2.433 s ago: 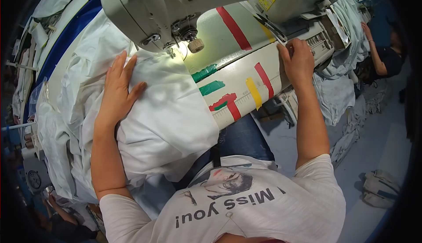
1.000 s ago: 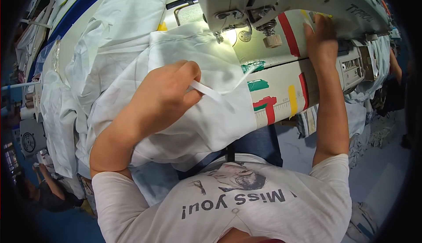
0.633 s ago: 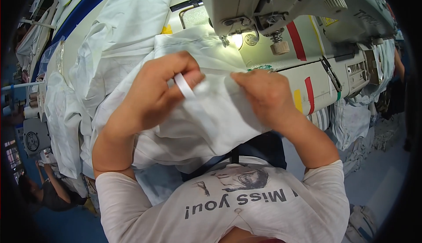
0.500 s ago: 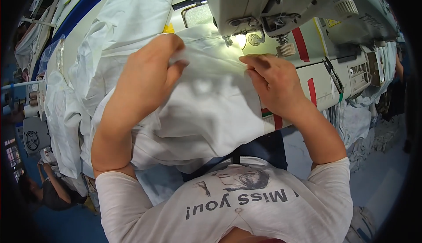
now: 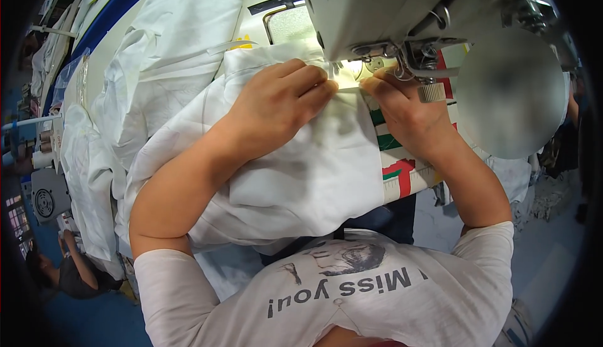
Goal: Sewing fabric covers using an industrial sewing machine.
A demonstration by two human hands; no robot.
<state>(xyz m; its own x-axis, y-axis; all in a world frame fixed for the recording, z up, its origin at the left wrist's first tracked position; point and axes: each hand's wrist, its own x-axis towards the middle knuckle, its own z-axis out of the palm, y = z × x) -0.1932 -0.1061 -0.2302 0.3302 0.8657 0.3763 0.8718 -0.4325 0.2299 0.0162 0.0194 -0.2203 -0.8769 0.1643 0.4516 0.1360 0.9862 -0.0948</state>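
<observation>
A large white cloth (image 5: 295, 187) lies over the sewing machine bed and hangs down toward my lap. My left hand (image 5: 282, 105) is closed on its upper edge, with thumb and fingertips pinching just left of the lit needle area. To the right of the needle, my right hand (image 5: 411, 118) has its fingertips pinched together at the cloth's right edge. Above both hands is the sewing machine head (image 5: 377, 14). The presser foot (image 5: 336, 67) sits between my fingertips, and the exact contact with the cloth is hard to see in the glare.
More white fabric (image 5: 182, 39) is heaped to the left. Red and green tape strips (image 5: 405, 177) mark the machine table at right. A round ridged knob (image 5: 431, 91) sits close above my right hand. Another person (image 5: 75, 268) is at lower left, beside a grey fan housing (image 5: 51, 194).
My left hand has moved right, from hovering over the cloth to pinching its edge by the needle. My right hand has shifted slightly right. The cloth lies smoother, and the view has shifted a little.
</observation>
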